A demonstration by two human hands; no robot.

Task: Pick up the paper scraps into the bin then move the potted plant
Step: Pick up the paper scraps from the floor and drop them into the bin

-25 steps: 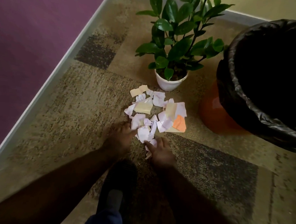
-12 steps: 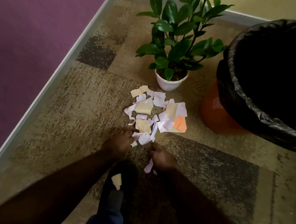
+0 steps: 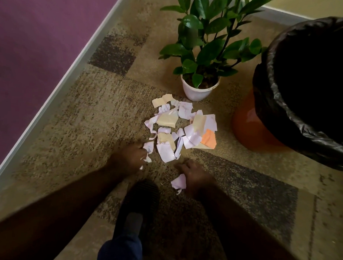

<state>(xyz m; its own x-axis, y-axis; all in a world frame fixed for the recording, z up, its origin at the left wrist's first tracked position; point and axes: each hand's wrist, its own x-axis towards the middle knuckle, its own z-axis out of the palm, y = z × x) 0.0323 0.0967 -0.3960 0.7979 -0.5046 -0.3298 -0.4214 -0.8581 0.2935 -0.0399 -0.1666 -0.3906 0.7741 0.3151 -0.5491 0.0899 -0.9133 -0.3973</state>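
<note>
bin [image 3: 267,131] cut off right, interior dark | left hand [image 3: 129,157] pinching white scrap [image 3: 149,146] | right hand [image 3: 196,174] clutching scrap [image 3: 179,182] | paper scraps [image 3: 183,128] piled between hands and potted plant [image 3: 199,88] | open carpet [image 3: 85,117] left

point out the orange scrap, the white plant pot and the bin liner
orange scrap [image 3: 209,139], head view, middle of the paper
white plant pot [image 3: 195,91], head view, front wall below the rim
bin liner [image 3: 280,106], head view, black plastic folded over the rim
</note>
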